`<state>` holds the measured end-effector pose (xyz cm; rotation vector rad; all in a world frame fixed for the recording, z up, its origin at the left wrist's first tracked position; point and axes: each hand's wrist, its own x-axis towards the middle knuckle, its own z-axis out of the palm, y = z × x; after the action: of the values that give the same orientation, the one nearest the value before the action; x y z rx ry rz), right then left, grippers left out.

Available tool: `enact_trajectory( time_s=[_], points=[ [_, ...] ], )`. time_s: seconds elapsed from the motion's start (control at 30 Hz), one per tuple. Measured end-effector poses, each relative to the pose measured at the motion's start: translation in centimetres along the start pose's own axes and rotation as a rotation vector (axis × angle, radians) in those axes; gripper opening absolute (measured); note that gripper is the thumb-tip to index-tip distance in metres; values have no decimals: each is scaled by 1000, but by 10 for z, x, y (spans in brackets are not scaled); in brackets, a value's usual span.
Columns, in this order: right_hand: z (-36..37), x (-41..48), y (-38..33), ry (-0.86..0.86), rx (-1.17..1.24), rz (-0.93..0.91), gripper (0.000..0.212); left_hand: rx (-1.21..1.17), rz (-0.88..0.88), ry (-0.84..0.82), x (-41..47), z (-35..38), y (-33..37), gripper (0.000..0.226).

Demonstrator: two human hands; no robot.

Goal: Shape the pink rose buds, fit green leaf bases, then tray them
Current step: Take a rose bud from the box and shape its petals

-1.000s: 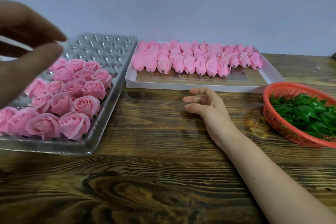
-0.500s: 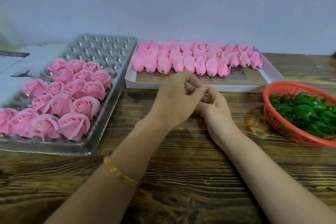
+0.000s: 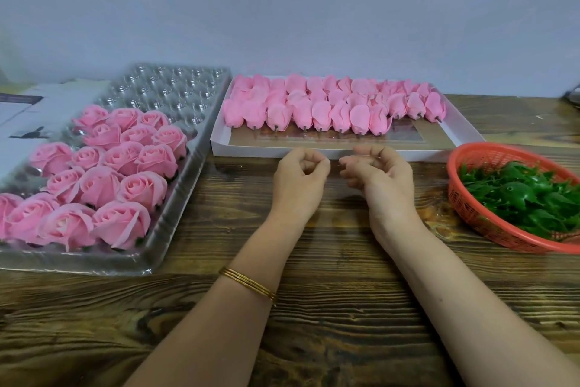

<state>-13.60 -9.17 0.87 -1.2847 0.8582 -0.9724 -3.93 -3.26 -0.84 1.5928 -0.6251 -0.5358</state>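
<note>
Several unshaped pink rose buds [image 3: 332, 104] lie in rows in a white cardboard box [image 3: 219, 143] at the back middle. Several shaped pink roses [image 3: 103, 173] fill the near part of a clear plastic tray [image 3: 175, 207] on the left. Green leaf bases [image 3: 521, 195] are heaped in an orange basket [image 3: 470, 211] on the right. My left hand [image 3: 298, 176] and my right hand [image 3: 379, 174] rest on the wooden table just in front of the box, a small gap between them. Both have their fingers curled in, and I see nothing held in either.
The far cells of the clear tray [image 3: 175, 88] are empty. White papers [image 3: 28, 113] lie at the far left behind the tray. A pale wall stands behind the table. A gold bangle [image 3: 248, 283] is on my left wrist.
My left hand came down from near the camera and met my right hand in front of the box. The two hands have since drawn slightly apart.
</note>
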Motion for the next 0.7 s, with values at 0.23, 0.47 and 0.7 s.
enact_trajectory(
  time_s=[0.23,0.47,0.7],
  points=[
    [-5,13,-11,90,-14,-21,15,49,-20,-39,3,-1,-2,8],
    [-9,59,-36,145,-211,-14,19,144,-20,-101,3,-2,2,6],
    [-10,120,-37,227,-437,167,18,195,-12,-141,2,-3,5,5]
  ],
)
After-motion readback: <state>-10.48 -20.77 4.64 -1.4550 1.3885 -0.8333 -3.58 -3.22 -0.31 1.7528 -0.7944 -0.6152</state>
